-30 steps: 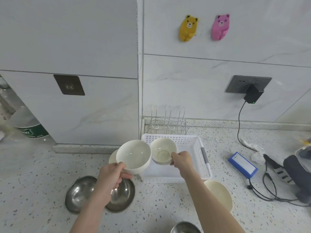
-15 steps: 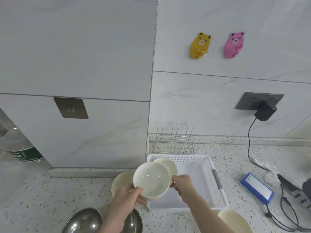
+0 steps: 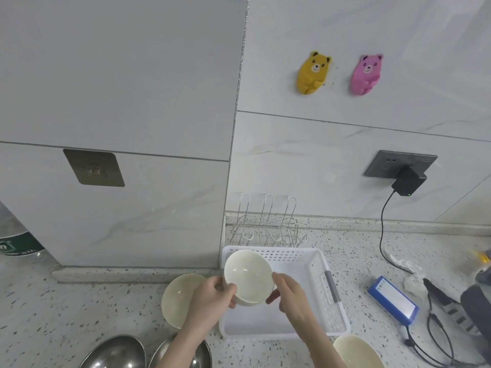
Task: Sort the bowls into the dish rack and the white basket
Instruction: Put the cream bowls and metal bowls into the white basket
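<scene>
Head view: white bowl point(image 3: 248, 277) gripped between both hands, left point(image 3: 212, 298), right point(image 3: 288, 296), above white basket point(image 3: 329, 293).

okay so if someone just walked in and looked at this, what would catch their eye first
Probably the white bowl held in the middle by both hands, the left hand and the right hand, over the white basket. Next, the yellow bear and pink bear high on the wall.

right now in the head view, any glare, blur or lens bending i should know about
Head view: soft glare spots inside the white bowl and on the steel bowls; wide-angle bending curves the wall tile lines; the bottle at the left edge is smeared; hands and basket stay fairly sharp.
</scene>
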{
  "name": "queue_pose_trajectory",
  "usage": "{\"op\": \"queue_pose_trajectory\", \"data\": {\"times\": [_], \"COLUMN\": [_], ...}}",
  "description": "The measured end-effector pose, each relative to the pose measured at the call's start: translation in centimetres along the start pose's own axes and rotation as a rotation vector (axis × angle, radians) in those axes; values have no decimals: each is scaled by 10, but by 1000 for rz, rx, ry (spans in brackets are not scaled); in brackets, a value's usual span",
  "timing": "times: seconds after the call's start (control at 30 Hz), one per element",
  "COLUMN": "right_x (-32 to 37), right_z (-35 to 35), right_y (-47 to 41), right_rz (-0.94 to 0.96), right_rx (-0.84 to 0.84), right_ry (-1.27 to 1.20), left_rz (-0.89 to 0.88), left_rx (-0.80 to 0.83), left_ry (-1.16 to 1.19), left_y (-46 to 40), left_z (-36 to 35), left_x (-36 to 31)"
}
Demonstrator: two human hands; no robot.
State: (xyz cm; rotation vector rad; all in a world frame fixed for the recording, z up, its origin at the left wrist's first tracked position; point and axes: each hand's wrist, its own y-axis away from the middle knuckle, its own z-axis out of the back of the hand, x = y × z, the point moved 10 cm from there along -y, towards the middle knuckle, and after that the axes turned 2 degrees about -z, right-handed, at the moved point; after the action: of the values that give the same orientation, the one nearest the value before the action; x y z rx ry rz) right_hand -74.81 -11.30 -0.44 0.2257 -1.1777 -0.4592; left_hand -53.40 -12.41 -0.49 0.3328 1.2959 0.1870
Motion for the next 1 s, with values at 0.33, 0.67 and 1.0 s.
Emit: {"op": "queue_pose_trajectory", "data": {"times": [0.33,0.67,1.0], "right_x": [13,12,5], "right_z": [-4,-8,-11], "right_y": [-9,-12,-13], "right_rz": [8,-40,-77], "right_rx": [-107,-153,-183], "right_ry": [201,235,224], "left_rz": [-33,102,246], "left_rx": [-3,-292,-383], "left_ry": [-1,155,-14], "left_y": [-15,4,14], "left_z": [-3,74,130], "left_x": [2,50,77]}}
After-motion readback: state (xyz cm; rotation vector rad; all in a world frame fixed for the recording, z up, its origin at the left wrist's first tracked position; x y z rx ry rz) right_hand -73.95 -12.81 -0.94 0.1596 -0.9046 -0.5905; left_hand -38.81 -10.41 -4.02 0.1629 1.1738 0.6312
